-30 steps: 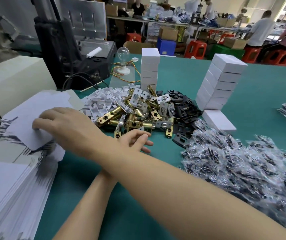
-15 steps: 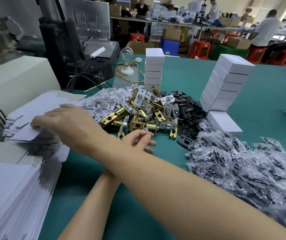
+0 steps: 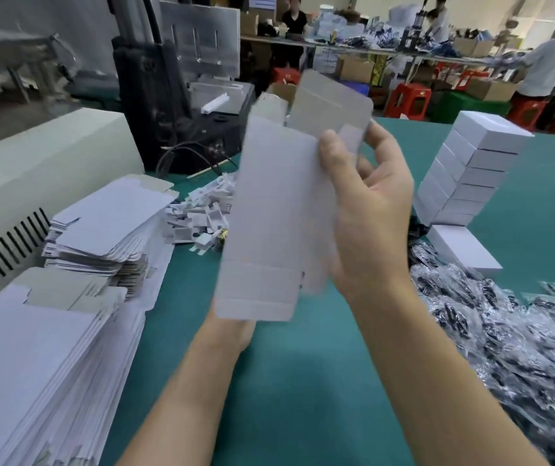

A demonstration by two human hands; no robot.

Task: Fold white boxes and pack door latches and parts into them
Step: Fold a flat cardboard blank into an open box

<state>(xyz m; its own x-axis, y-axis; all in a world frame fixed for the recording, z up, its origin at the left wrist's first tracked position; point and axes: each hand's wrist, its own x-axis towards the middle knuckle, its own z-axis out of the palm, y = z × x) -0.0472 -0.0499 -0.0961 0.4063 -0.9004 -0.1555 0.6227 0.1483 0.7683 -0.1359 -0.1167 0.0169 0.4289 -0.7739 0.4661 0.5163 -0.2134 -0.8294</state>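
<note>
I hold a flat, unfolded white box (image 3: 269,213) upright over the green table (image 3: 286,381). My right hand (image 3: 367,210) grips its right edge, thumb on the front and fingers behind. My left hand (image 3: 232,326) reaches up under the box's lower edge; only the wrist shows, and its fingers are hidden behind the card. The box covers most of the latch pile; one brass piece (image 3: 224,234) peeks out beside a heap of small white plastic parts (image 3: 202,210).
Stacks of flat boxes (image 3: 108,227) lie at my left, against a beige machine (image 3: 34,169). A leaning tower of folded white boxes (image 3: 471,169) and a single box (image 3: 461,250) stand at the right. Bagged parts (image 3: 505,331) are heaped at the near right. People work at tables behind.
My right hand lifted one flat box off the left stack and brought it up in front of me. My left hand left the latch pile and rose under the box.
</note>
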